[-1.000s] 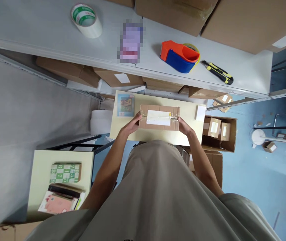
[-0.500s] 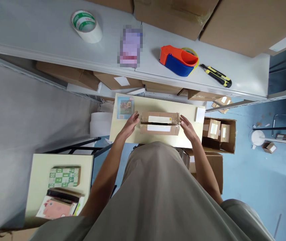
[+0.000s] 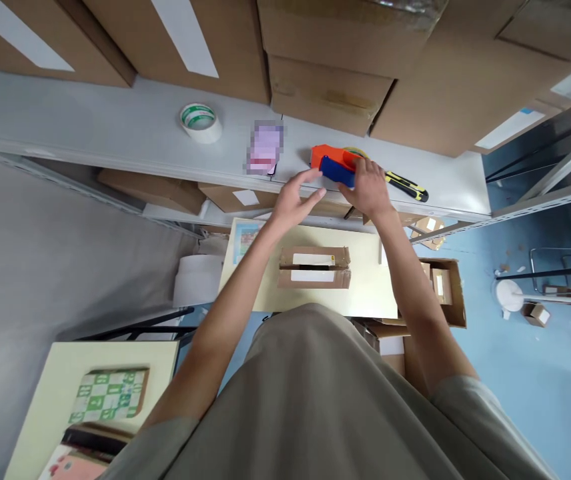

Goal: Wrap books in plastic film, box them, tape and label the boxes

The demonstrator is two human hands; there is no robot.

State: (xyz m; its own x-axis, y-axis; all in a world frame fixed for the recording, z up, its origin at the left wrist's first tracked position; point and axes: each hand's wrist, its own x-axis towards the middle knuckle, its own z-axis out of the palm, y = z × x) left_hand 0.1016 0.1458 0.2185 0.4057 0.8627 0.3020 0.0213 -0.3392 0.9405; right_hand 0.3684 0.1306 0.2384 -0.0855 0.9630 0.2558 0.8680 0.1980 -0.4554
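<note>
2 hands are reaching up to the grey shelf. The right hand is closing its fingers over the back of 1 tape dispenser, gripping it; the left hand is hovering just beside the dispenser's near end with fingers spread and loose, holding nothing. The dispenser is showing an orange body and a blue front, with a sliver of yellow-edged tape behind, and is sitting near the shelf's front edge. Also lying on the shelf are 1 roll of tape well to the left and 1 yellow-and-black utility knife just right of the hand. Below, 1 small cardboard box is resting alone on the pale desk, flaps parted, with bare desk surface around it.
</note>
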